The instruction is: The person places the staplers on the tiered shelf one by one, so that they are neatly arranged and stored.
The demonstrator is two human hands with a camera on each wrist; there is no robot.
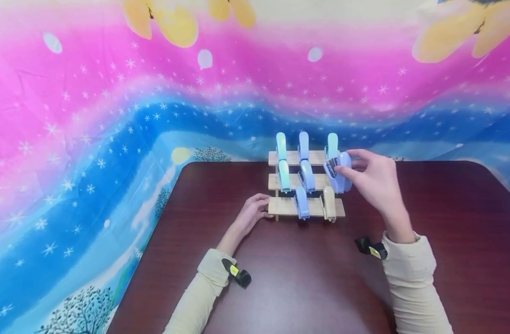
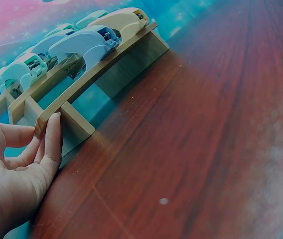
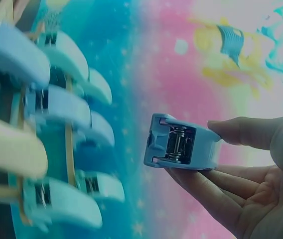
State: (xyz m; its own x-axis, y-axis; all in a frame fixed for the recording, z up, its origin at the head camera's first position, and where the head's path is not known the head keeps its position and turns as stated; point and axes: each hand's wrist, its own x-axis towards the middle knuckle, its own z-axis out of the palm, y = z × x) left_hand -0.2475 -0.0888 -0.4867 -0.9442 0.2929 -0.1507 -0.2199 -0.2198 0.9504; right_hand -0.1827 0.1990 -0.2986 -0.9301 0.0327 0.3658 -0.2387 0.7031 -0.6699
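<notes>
A wooden three-tier rack [image 1: 282,206] stands on the table with plastic spring clips along its shelves. My left hand [image 1: 252,213] pinches the left end of the lowest shelf between thumb and fingers, as the left wrist view [image 2: 19,169] shows. At the rack's right side, my right hand [image 1: 376,181] holds a blue spring clip [image 3: 204,149] between thumb and fingers, its metal coil facing the right wrist camera. In the head view this clip overlaps the right end of the middle shelf. A blue clip [image 1: 302,203] and a cream clip [image 1: 328,204] sit on the lowest shelf.
Mint and blue clips [image 1: 303,146] sit on the upper shelves; the right wrist view shows a mint clip [image 3: 64,204] on the middle one. The dark red table [image 1: 296,283] reaches a patterned cloth [image 1: 238,111] behind. Black cameras [image 1: 240,274] are strapped to both wrists.
</notes>
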